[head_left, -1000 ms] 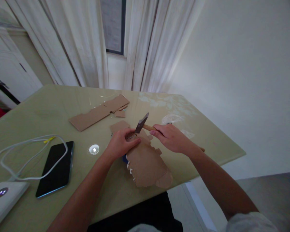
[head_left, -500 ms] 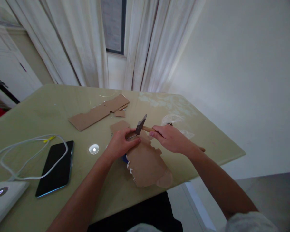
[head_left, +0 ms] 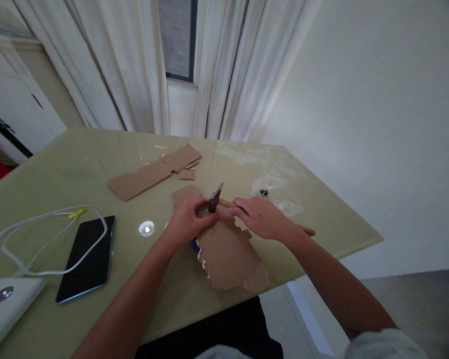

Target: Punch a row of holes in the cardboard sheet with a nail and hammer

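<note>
My right hand is closed round the wooden handle of a hammer; the handle's end shows beyond my wrist. The dark metal head is low over the far end of a torn brown cardboard piece. Whether it touches the cardboard I cannot tell. My left hand grips that same end, thumb and fingers on either side of the hammer head. Small shiny bits lie between them, too small to name. Something blue shows under the cardboard's left edge, mostly hidden.
A long cardboard strip lies farther back on the table. To the right is a clear plastic bag with small dark pieces. At left are a black tablet, a white cable and a white device.
The hammer head has dropped slightly towards the cardboard, and my right hand has moved a little down with it. My left hand stays in place.
</note>
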`<state>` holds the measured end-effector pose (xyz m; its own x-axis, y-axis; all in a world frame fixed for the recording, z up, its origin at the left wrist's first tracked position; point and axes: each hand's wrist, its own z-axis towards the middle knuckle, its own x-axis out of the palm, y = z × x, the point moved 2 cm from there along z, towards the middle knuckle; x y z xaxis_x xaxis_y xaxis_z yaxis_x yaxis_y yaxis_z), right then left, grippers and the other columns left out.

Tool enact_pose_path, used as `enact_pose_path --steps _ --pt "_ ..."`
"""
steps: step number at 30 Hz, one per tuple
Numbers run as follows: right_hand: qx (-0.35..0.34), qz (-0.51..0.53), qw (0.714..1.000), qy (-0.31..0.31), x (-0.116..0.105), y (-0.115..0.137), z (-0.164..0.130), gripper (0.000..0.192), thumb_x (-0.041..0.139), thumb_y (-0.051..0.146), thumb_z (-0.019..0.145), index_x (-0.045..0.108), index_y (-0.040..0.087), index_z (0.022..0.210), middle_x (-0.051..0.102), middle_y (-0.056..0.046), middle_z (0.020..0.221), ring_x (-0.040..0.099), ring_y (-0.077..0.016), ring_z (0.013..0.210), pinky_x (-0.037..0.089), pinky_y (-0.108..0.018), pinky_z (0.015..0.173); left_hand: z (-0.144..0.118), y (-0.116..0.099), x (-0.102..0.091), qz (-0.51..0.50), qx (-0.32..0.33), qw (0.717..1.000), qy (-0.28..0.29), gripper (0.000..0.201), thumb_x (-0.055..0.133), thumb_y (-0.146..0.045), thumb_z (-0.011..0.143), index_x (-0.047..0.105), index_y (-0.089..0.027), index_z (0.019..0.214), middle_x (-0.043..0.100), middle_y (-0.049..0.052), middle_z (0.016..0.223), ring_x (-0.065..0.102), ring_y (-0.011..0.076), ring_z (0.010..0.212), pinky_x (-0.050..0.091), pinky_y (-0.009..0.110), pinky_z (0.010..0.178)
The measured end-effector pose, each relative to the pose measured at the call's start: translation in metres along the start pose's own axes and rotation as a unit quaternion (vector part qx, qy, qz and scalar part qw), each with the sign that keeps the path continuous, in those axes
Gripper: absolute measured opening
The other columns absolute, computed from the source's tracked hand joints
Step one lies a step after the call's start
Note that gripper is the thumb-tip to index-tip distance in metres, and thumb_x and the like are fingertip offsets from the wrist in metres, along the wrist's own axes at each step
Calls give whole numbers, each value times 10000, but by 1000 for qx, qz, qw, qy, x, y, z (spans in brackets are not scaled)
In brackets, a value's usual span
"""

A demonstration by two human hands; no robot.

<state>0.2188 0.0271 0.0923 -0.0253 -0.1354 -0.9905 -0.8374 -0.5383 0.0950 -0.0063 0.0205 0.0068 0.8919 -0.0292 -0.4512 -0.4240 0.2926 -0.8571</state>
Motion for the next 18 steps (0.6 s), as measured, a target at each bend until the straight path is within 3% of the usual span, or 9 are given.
enact_pose_path --steps 4,10,14,18 --pt "6 -11 1000 9 0 2 1 370 446 437 1176 693 211 1018 742 -71 862 606 -208 742 256 -349 673 0 3 1 2 7 1000 0 291 823 -411 866 840 -229 1093 864 73 1084 793 299 978 605 412 893" --pt "-17 83 996 -8 -3 -6 3 353 506 412 1149 662 207 908 692 -30 808 569 -174 723 284 -313 686 -1 3 1 -10 -8 1000 -1 375 828 -448 861 841 -241 1174 864 79 1170 799 319 1047 612 459 974" --pt "16 146 986 -79 -2 -19 10 377 497 425 1138 606 211 848 616 2 733 540 -162 685 299 -303 678 -2 3 1 -12 -23 999 -20 472 853 -495 836 839 -230 1226 857 99 1228 799 334 1111 611 484 1052" --pt "70 149 976 -144 7 -27 30 393 488 470 1135 605 221 853 617 -2 736 537 -173 693 307 -302 679 -2 5 2 -7 -43 998 -33 400 775 -478 896 854 -218 1189 867 99 1185 812 316 1065 638 475 1014"
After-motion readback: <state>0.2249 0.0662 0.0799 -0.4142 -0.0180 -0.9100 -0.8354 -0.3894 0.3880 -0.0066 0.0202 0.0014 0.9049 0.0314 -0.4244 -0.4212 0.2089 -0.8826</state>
